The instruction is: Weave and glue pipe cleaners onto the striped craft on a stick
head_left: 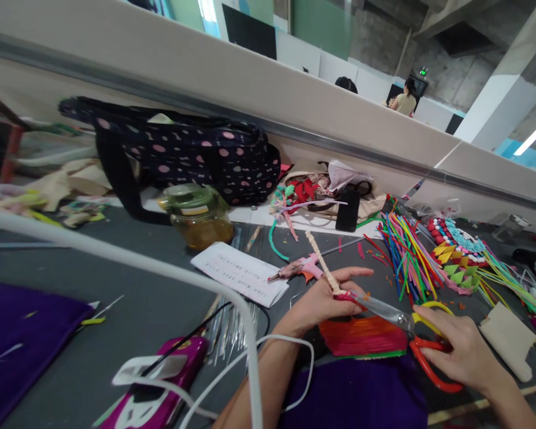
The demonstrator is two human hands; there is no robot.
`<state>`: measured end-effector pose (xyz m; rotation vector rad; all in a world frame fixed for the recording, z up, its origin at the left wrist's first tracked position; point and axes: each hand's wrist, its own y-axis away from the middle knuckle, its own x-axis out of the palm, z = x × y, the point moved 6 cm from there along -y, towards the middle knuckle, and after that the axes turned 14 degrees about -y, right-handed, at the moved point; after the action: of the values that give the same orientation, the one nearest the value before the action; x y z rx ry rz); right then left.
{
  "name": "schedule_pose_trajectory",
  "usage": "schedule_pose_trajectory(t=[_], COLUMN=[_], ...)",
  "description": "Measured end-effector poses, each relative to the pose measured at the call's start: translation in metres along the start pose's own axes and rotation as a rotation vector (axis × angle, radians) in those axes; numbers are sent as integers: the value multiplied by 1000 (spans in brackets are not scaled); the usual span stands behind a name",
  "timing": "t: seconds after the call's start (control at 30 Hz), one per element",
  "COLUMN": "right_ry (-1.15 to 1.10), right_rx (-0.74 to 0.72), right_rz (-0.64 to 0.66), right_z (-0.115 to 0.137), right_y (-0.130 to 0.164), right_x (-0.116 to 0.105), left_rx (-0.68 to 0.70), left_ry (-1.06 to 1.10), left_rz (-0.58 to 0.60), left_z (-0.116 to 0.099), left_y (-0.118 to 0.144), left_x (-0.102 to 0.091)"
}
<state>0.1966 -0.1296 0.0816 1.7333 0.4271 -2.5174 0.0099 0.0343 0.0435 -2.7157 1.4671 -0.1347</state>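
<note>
My right hand (pixel 462 345) is closed on the scissors (pixel 404 322), fingers around their yellow and red handles. The blades point left and reach my left hand (pixel 321 304). That hand pinches a beige, twisted stick (pixel 321 262) that slants up and away, with one finger stretched out. A small red piece (pixel 351 296) sits at the stick's lower end, by the blade tips; I cannot tell whether the blades touch it. Beneath both hands is a panel of orange and red strips (pixel 361 336) with a green edge, above dark purple cloth (pixel 357 393).
A pink glue gun (pixel 301 266) lies on folded paper (pixel 236 271). Beyond are a jar (pixel 199 217), a patterned bag (pixel 187 155), a phone (pixel 347 210) and many coloured pipe cleaners (pixel 408 256). A white cable (pixel 161 250) crosses the left foreground, over a magenta device (pixel 178 381).
</note>
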Motion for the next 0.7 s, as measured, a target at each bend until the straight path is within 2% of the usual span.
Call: schedule_pose_trajectory(t=[0.13, 0.33, 0.57, 0.7], right_ry=[-26, -194, 50, -22], right_rx=[107, 96, 74, 75], right_rz=[19, 29, -15, 6], right_z=[-1, -4, -1, -1], right_y=[-10, -25, -36, -38], right_x=[-3, -2, -22, -22], left_rx=[-17, -54, -119, -88], left_ry=[26, 36, 34, 107], left_rz=[-3, -82, -88, -87], left_z=[0, 4, 10, 9], left_y=[-1, -3, -2, 1], left_x=[1, -7, -14, -15])
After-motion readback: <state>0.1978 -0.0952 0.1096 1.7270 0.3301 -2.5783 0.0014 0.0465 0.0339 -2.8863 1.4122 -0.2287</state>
